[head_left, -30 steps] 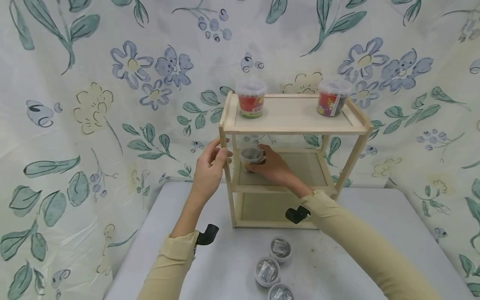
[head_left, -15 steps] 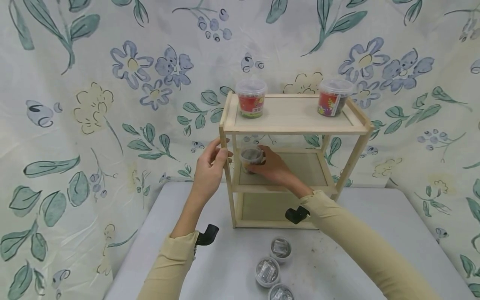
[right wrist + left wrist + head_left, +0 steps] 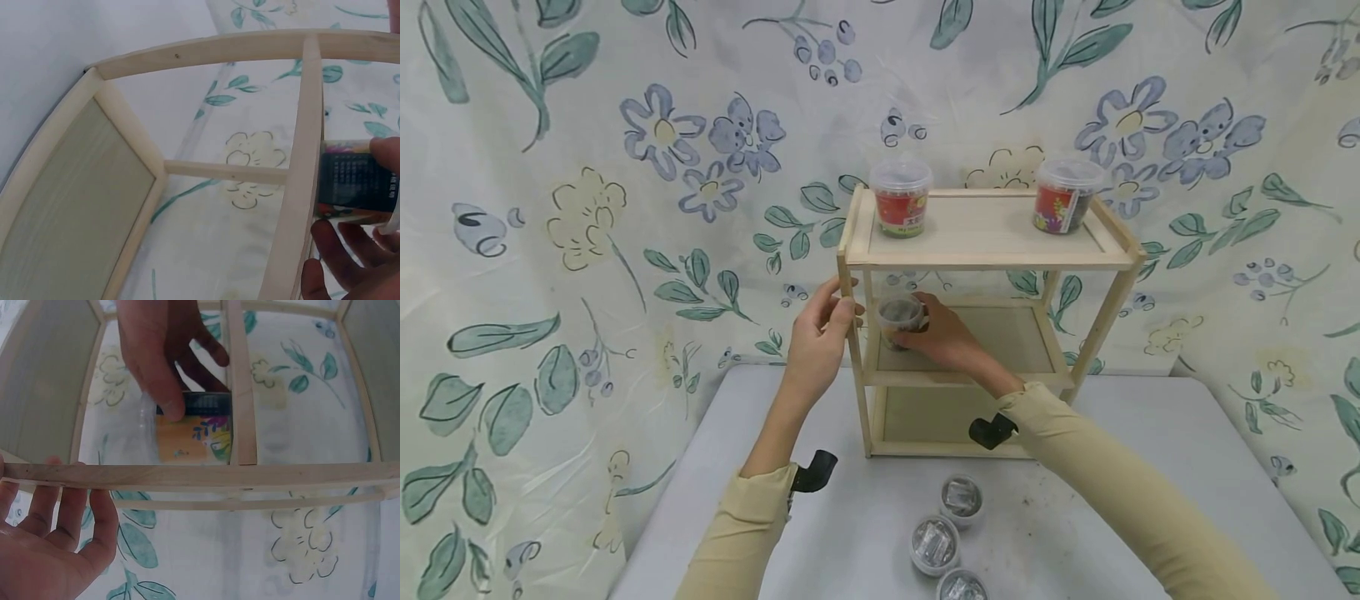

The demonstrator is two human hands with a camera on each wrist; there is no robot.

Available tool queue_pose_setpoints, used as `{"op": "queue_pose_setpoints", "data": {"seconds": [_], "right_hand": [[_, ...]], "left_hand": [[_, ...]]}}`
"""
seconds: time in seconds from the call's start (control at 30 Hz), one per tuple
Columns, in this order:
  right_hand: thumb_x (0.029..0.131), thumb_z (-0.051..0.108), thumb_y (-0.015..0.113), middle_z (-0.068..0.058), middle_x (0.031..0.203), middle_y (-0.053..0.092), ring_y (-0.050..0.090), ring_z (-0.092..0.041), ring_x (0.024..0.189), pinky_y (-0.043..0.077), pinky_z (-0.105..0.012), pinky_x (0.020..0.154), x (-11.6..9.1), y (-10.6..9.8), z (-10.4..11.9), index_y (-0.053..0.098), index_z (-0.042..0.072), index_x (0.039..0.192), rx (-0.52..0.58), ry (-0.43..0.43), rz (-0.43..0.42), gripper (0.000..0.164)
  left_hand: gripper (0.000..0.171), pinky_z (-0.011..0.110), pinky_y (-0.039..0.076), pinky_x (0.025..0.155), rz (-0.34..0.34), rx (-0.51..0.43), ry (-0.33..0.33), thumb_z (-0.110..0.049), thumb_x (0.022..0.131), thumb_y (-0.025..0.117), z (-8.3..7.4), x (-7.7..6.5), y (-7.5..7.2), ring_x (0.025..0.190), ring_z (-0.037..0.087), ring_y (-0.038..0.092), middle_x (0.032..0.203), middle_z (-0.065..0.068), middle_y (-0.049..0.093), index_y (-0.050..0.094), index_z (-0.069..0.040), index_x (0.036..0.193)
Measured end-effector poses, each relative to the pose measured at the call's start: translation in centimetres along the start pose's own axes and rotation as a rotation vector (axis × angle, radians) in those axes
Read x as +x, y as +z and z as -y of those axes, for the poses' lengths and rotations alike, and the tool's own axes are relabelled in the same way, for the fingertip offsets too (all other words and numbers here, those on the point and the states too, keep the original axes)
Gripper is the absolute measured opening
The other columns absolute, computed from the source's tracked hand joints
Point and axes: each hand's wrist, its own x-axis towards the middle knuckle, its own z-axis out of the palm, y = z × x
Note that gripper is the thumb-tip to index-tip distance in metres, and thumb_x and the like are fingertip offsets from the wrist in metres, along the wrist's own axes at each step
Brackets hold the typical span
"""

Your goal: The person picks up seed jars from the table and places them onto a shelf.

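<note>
The right hand [image 3: 946, 336] is clamping its fingers round a labelled plastic tub [image 3: 898, 315] on the middle shelf [image 3: 1011, 337] of a wooden rack [image 3: 985, 237]; the left hand [image 3: 817, 346] is gripping a front post [image 3: 860, 392], fingers bent.

The held tub's label [image 3: 181, 439] is orange and navy, sleeves [image 3: 1120, 479] beige, backdrop [image 3: 992, 62] floral

One high view, two close
Head camera looks forward and down; wrist views share the held tub [image 3: 187, 439]
</note>
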Motion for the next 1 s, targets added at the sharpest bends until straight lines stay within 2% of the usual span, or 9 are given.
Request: {"op": "queue_pose_setpoints", "data": {"seconds": [0.33,0.53,0.73,1.0], "right_hand": [[0.089,0.035,0.072,-0.019,0.134,0.053,0.059,-0.03,0.114,0.05,-0.043,0.095,-0.4,-0.6,-0.4,0.025,0.008,0.154,0.041,-0.021,0.025,0.085],[0.088,0.035,0.073,-0.016,0.138,0.051,0.059,-0.028,0.116,0.051,-0.042,0.093,-1.0,-1.1,-1.0,0.026,0.012,0.155,0.051,-0.01,0.032,0.085],[0.088,0.035,0.071,-0.012,0.142,0.05,0.057,-0.028,0.117,0.05,-0.043,0.093,-2.0,-1.9,-1.8,0.027,0.015,0.155,0.042,-0.006,-0.002,0.082],[0.089,0.031,0.071,-0.017,0.143,0.049,0.058,-0.032,0.117,0.053,-0.044,0.086,-4.5,-4.5,-2.3,0.028,0.013,0.154,0.113,-0.051,-0.083,0.08]], "left_hand": [[0.036,0.044,0.05,0.088,0.002,-0.002,-0.009,-0.026,0.106,0.047,-0.1,0.0,0.2,0.096,0.031,0.061,0.104,0.021,0.06,0.053,-0.013,0.138],[0.036,0.044,0.05,0.088,0.003,-0.003,-0.015,-0.027,0.105,0.048,0.0,0.0,0.2,0.097,0.035,0.062,0.105,0.022,0.06,0.053,-0.013,0.138],[0.035,0.046,0.051,0.09,0.003,0.003,-0.016,-0.024,0.106,0.047,0.3,0.0,0.2,0.098,0.036,0.062,0.105,0.022,0.06,0.052,-0.013,0.139],[0.037,0.046,0.051,0.09,-0.004,0.02,-0.022,-0.027,0.106,0.047,0.1,0.1,-0.1,0.098,0.033,0.063,0.105,0.022,0.061,0.052,-0.012,0.139]]}}
